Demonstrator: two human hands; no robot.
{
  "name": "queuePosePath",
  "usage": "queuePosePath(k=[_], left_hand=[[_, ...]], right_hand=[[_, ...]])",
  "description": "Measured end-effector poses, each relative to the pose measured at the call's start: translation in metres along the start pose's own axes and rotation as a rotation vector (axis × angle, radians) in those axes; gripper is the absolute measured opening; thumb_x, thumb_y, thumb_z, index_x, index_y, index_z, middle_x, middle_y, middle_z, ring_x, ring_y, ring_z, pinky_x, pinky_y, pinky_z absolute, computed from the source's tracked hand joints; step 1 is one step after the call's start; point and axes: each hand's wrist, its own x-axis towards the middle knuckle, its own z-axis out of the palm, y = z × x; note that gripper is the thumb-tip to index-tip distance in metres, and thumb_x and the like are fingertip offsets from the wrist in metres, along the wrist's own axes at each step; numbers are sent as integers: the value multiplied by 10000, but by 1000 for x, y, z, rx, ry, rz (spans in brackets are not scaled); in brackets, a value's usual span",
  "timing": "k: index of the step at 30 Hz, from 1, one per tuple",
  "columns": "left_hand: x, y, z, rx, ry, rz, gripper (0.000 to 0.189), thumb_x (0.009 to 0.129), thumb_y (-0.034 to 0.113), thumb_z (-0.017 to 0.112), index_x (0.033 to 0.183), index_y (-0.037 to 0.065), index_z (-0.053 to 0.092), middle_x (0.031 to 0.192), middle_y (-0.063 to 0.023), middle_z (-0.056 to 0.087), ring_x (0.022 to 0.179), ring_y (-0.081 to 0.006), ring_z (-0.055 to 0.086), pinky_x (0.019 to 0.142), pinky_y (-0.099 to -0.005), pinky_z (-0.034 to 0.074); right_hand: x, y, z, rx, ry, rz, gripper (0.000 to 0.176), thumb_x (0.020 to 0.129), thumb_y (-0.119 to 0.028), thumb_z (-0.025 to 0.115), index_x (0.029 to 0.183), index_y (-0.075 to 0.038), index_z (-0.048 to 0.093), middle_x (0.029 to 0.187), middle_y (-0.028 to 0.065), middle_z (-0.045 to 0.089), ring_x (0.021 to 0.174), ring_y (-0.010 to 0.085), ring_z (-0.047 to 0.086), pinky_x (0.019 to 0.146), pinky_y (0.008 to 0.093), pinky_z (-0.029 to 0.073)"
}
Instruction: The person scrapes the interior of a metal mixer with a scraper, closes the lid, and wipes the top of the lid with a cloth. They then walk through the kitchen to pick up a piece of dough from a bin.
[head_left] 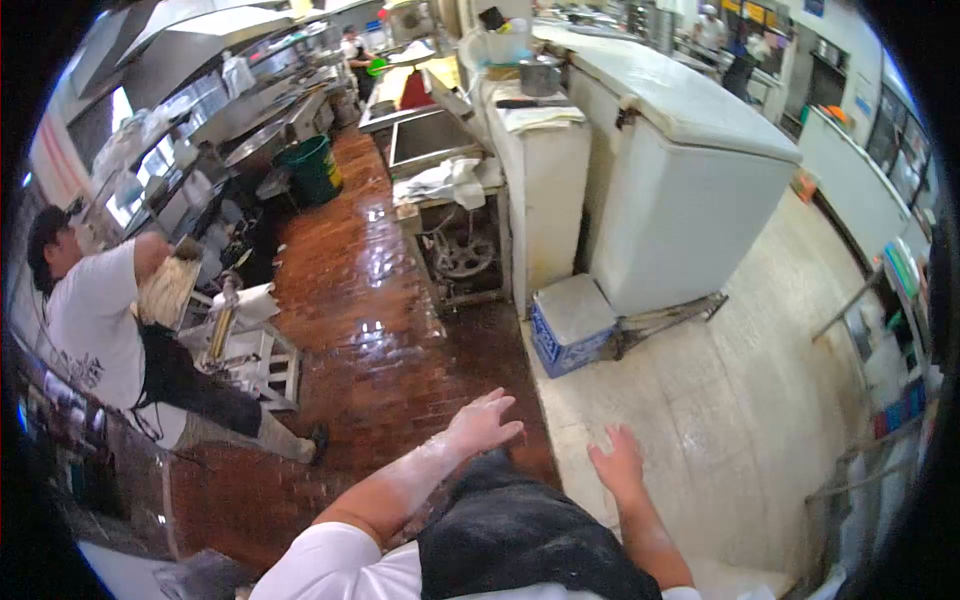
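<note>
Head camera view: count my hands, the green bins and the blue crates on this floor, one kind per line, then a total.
Hands: 2, the left hand and the right hand, both open and empty
Green bin: 1
Blue crate: 1
Total: 4
</note>
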Motion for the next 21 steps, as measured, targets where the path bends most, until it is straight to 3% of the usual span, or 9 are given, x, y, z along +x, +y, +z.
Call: queuePosePath(k=[5,7,9,11,13,15,16,18,21], left_hand=[[-22,-50,32,2,-87,-56,631,811,476,553,1227,4,518,1285,-190,501,1125,-338,527,964,-401,413],[-33,-68,44,-2,-350,-345,578,814,444,549,1228,41,533,1185,-200,572,1076,-330,562,929,-396,437],[-49,-84,49,46,-459,-372,531,797,441,559,1189,82,576,1090,-190,624,998,-326,602,882,-406,460],[-62,-96,50,27,-558,-306,583,785,519,548,1099,32,617,1138,-201,595,1068,-346,561,923,-407,435],[-76,-112,61,-222,-548,-251,576,787,504,556,1115,35,613,1127,-193,604,1069,-344,562,927,-395,433],[-65,-117,62,90,-593,-427,583,793,484,568,1137,14,598,1138,-198,599,1085,-340,556,941,-384,424],[-62,-118,59,126,-644,-383,583,793,484,568,1137,14,598,1138,-198,599,1085,-340,556,941,-384,424],[-57,-104,56,-50,-380,-402,584,749,449,594,1114,-7,604,1103,-206,613,1047,-344,575,900,-385,445],[-39,-108,65,-19,-366,-286,572,751,443,594,1107,-4,611,1102,-207,613,1055,-347,571,914,-377,440]], right_hand=[[-5,37,17,-51,-163,44,567,755,-395,637,1206,-62,552,1320,270,428,1255,376,386,1045,443,296],[-15,43,19,-46,-165,47,566,753,-395,638,1207,-67,553,1311,266,441,1245,380,397,1041,444,301],[-22,48,18,-40,-157,73,565,750,-394,638,1207,-71,555,1301,261,453,1234,384,407,1037,446,306],[-29,52,18,-33,-166,49,544,756,-391,630,1194,-76,562,1292,239,472,1228,374,413,1026,450,318],[-26,47,14,-92,-93,29,517,757,-385,628,1162,-67,576,1251,225,508,1182,364,457,997,447,349],[-31,40,11,-152,-19,-1,493,760,-389,620,1134,-69,591,1219,205,542,1142,352,496,973,444,376],[-32,36,8,-156,17,-9,494,763,-401,614,1139,-80,593,1227,199,539,1148,350,492,978,443,371],[-28,30,-5,-121,39,25,497,765,-403,615,1142,-80,592,1235,196,534,1156,351,486,984,444,364],[-26,32,-7,-82,38,3,502,768,-407,614,1147,-79,590,1244,193,529,1167,350,476,988,448,356]])
